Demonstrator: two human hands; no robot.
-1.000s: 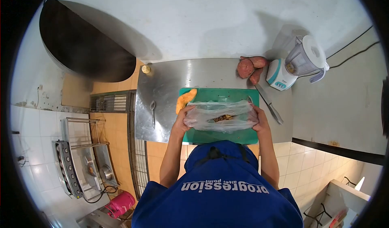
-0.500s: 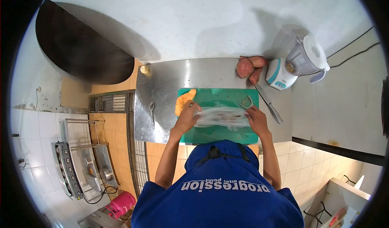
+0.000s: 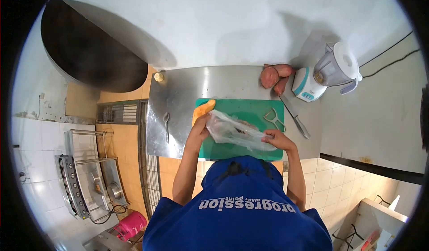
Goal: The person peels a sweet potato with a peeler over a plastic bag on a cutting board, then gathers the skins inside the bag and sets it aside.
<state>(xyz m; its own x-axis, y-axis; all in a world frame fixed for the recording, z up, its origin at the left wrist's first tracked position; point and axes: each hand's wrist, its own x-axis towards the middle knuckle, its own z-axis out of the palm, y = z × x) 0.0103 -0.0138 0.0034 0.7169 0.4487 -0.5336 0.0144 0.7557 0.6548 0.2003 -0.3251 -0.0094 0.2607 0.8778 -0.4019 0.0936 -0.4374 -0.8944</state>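
A clear plastic bag (image 3: 237,137) is stretched between my two hands over the green cutting board (image 3: 210,151). My left hand (image 3: 202,127) is closed on its left end, close to a peeled orange piece of sweet potato (image 3: 202,110). At the right end, my right hand (image 3: 279,140) pinches the bag's edge. Something brownish shows in or behind the bag, too blurred to name. A peeler (image 3: 275,119) lies on the board's right side, just beyond my right hand.
Beside the board lies a knife (image 3: 296,119). Red-skinned sweet potatoes (image 3: 270,77) sit near the wall, next to a blender (image 3: 309,85). On the left of the steel table (image 3: 181,85) are a spoon (image 3: 166,127) and a small gold-coloured object (image 3: 159,77).
The bag has gone from a flat strip to a wider, tilted shape. My right hand has moved slightly nearer to me, and the peeler on the board is more exposed.
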